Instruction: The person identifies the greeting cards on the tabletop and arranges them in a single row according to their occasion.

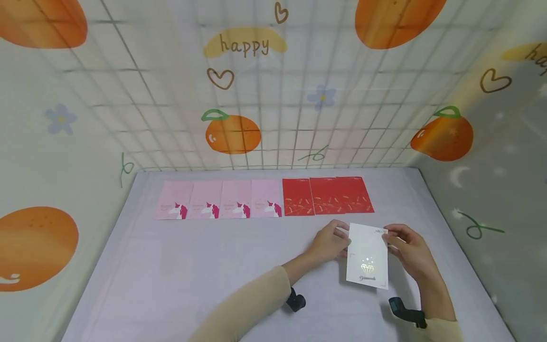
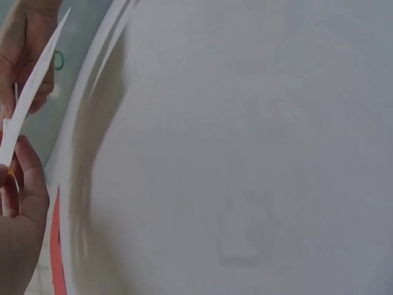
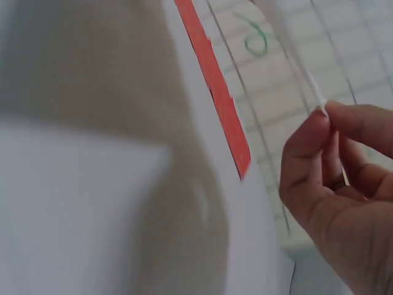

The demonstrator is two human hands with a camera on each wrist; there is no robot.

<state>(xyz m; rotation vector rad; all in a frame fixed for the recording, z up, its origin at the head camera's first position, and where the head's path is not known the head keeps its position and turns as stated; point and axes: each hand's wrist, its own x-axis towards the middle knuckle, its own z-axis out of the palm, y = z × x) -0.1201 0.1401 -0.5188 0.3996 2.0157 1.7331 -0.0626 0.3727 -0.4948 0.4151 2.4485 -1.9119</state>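
A white card with a gold diamond drawing and small lettering is held up over the right part of the table. My left hand pinches its left edge. On the upper right edge, my right hand grips it between thumb and fingers. In the left wrist view the card appears nearly edge-on between both hands. The right wrist view shows the thumb and index finger of my right hand meeting on the card's thin edge.
Along the table's back lie several pink unicorn cards in a row. To their right are three red cards, partly overlapping. Behind stands a white curtain printed with grid lines and oranges. The table has a pale cloth.
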